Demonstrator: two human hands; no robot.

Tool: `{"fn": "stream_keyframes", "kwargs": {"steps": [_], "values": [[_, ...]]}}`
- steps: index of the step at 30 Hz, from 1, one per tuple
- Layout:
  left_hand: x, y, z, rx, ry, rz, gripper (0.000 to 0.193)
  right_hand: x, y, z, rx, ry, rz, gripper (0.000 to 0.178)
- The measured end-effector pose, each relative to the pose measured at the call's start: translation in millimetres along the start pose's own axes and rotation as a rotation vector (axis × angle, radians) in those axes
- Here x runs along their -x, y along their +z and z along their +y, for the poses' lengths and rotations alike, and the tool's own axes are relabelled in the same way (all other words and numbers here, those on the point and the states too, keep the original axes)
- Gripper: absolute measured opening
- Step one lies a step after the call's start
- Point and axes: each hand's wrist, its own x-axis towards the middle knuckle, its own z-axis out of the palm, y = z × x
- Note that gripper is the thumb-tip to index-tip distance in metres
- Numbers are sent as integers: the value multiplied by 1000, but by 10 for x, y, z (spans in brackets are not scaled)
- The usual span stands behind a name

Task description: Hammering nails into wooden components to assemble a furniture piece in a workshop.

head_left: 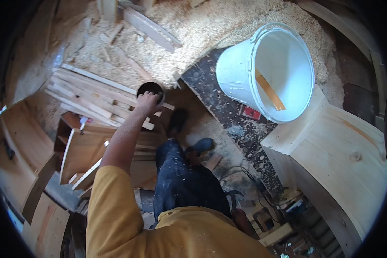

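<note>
Sawdusty workshop floor (193,41): left hand (148,102) gripped dark round container (156,87) left of white bucket (235,69).
Right hand (241,216) gripped claw hammer (234,196) nearer wearer than bucket; wood strips (90,89) left of bucket seemingly unfastened.

Place: a woodworking shop, from where I stand
Ground: sawdust (210,26) heaped thick
Timber: piled sawn strips (88,92)
Surface: dark, paint-spattered bench (247,142)
Tool: a hammer (234,195)

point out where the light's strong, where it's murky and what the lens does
In the head view, sawdust at the top is brightly lit; the right hand and hammer look dim; the black fisheye border swallows the corners.
</note>
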Motion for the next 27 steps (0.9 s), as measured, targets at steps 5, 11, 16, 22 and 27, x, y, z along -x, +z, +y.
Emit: {"fn": "stream_keyframes", "kwargs": {"steps": [5,11,16,22,27], "values": [[45,635,-244,-254,47,-274,14,-257,103,229,-299,102,-55,31],[866,-326,382,-183,165,-277,12,-156,-57,61,-257,-10,-53,29],[1798,-1377,1737,-137,413,-231,9,-185,-72,66,-261,-103,-21,35],[1919,-1653,3016,-227,720,-40,10,-718,264,705,-214,-255,-23,38],[1442,-1432,3486,-492,693,-131,13,-781,440,1173,-424,-292,8,39]]}}
